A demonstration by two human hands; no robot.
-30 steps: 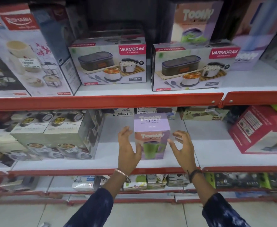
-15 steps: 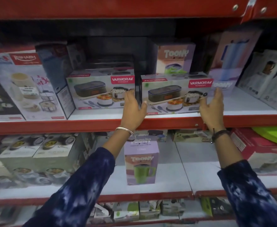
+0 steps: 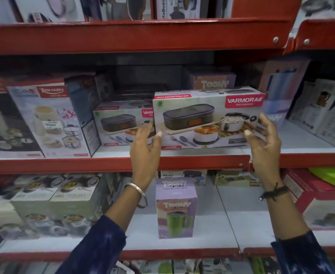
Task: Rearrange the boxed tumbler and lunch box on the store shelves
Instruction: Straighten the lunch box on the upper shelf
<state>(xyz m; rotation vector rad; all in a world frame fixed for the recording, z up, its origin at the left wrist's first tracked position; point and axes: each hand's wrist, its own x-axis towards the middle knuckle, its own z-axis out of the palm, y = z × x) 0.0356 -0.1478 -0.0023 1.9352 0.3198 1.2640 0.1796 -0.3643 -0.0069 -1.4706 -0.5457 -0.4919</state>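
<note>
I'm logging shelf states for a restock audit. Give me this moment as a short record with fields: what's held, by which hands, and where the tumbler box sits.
held item: Varmora lunch box, gripped at both ends
left hand: on its left end
right hand: on its right end
neighbour: second Varmora box on the middle shelf, partly overlapped
tumbler box: upright on the lower shelf, untouched

Soft, even indoor light is falling on the shelf fronts, while the recess behind the boxes [image 3: 143, 76] is sitting in deep shadow. The whole picture is looking smeared and blurry, and shelf lines are bowing at the edges.
</note>
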